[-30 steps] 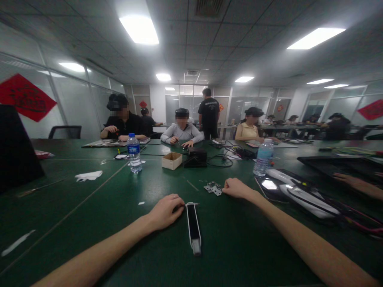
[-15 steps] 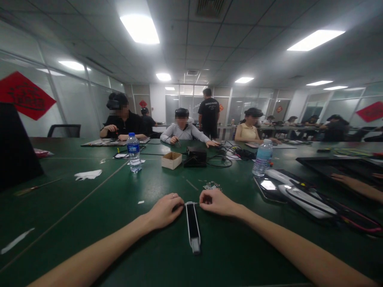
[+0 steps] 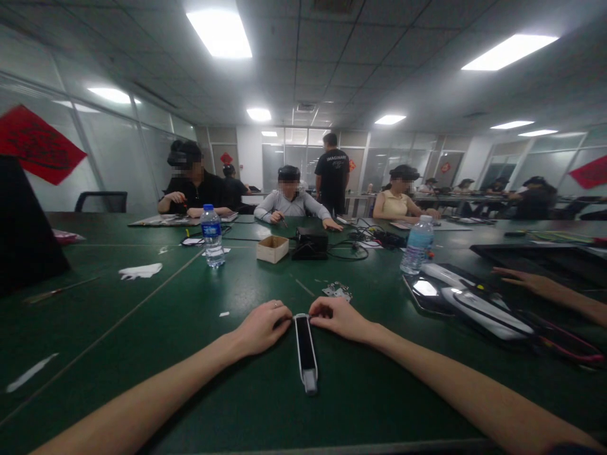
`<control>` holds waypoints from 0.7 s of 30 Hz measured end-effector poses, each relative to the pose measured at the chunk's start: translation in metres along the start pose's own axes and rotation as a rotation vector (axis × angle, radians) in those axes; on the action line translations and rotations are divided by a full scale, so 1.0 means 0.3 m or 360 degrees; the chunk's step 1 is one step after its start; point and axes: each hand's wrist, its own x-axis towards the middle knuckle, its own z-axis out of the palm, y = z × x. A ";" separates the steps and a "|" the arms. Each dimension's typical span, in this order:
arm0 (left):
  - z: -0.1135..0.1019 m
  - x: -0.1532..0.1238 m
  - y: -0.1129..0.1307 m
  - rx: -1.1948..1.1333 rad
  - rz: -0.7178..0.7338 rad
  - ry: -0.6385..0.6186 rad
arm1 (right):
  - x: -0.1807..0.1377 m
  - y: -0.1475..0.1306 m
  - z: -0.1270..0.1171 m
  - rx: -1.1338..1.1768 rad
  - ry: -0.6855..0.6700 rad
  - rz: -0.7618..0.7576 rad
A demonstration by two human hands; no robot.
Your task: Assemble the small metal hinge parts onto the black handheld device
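A long, narrow black device with white edges and a grey end [image 3: 306, 347] lies on the green table, its grey end towards me. At its far end, on the left side, my left hand [image 3: 263, 325] is closed, thumb and fingers pinched against the top corner. My right hand [image 3: 339, 318] curls in from the other side and pinches the right corner of the same end. The fingertips hide any small part there. Just beyond my right hand is a little pile of small metal pieces [image 3: 337, 291].
An open cardboard box [image 3: 272, 249] stands beside a black box [image 3: 310, 243] with cables. Water bottles stand left [image 3: 212, 237] and right [image 3: 417, 245]. At right are a phone-like slab [image 3: 425, 293], white-and-black casings [image 3: 484, 309] and a co-worker's hand [image 3: 526, 278]. Several people sit opposite.
My right hand has moved slightly left, closing the gap to the device's far end. My left hand stays at its corner. The co-worker's hand at right has reached further left.
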 end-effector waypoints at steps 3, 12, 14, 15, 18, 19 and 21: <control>0.002 -0.001 -0.004 -0.0015 0.0003 0.0014 | 0.005 0.004 0.019 -0.0042 0.0037 -0.0033; 0.009 -0.002 -0.021 -0.0043 -0.0002 -0.0009 | 0.006 0.008 -0.044 -0.0676 -0.0099 -0.0509; 0.005 -0.002 -0.016 -0.0034 0.0006 -0.0008 | 0.005 0.018 -0.089 -0.0812 -0.0058 -0.0555; 0.004 -0.002 -0.013 -0.0032 0.0009 -0.0009 | 0.006 0.031 -0.113 -0.0876 -0.0015 -0.0540; 0.001 -0.003 -0.007 -0.0032 0.0008 -0.0011 | 0.012 0.105 -0.184 -0.1065 0.0116 -0.0352; 0.001 -0.003 -0.007 -0.0035 0.0008 -0.0012 | 0.014 0.138 -0.204 -0.1115 0.0157 -0.0249; 0.001 -0.003 -0.009 -0.0034 0.0007 -0.0009 | 0.015 0.208 -0.236 -0.1149 0.0157 -0.0084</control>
